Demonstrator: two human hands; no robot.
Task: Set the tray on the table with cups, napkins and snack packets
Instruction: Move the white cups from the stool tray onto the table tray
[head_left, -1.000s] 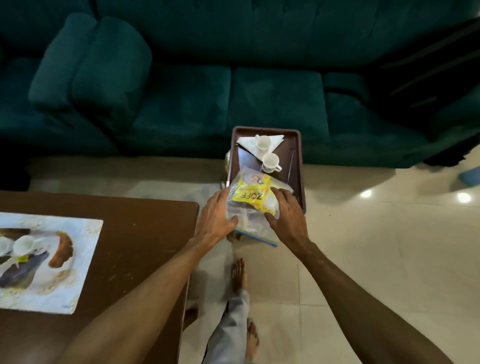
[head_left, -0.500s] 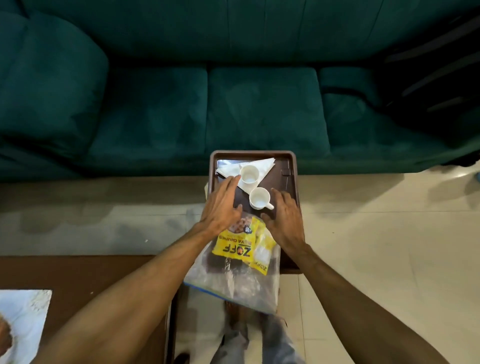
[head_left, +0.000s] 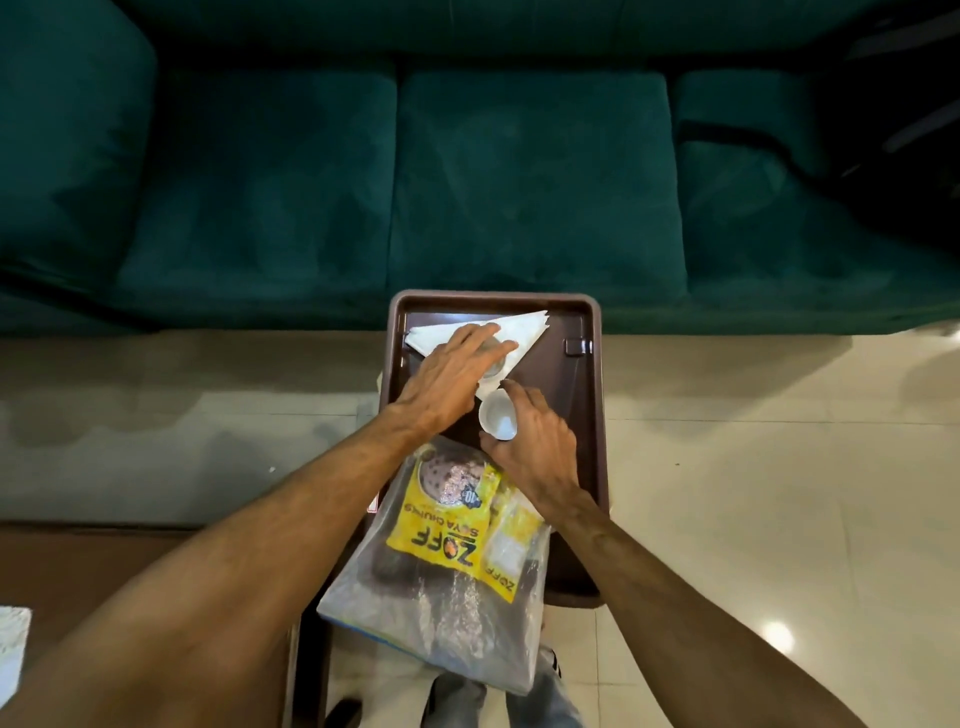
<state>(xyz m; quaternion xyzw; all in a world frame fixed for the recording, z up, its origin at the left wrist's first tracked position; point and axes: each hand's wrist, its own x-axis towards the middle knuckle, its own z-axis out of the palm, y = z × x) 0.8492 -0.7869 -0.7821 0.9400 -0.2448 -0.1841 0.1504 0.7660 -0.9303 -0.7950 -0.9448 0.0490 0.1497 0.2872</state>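
A dark brown tray (head_left: 576, 395) lies below me. At its far end are white folded napkins (head_left: 519, 327) with a white cup on them; my left hand (head_left: 447, 379) covers that cup, fingers curled over its rim. My right hand (head_left: 535, 441) wraps around a second white cup (head_left: 497, 418) in the tray's middle. A clear plastic bag (head_left: 447, 613) holding yellow ZOFF snack packets (head_left: 447, 519) lies on the tray's near end and hangs over its edge.
A teal sofa (head_left: 467, 182) fills the far side, right behind the tray. A brown wooden table (head_left: 78, 566) with a white mat corner (head_left: 13, 644) is at lower left. Cream floor tiles (head_left: 779, 467) spread to the right. My legs show below.
Both hands let go of the snack bag, which now rests on the tray's near end. They moved forward: the left onto the far cup, the right around the near cup. My view moved closer.
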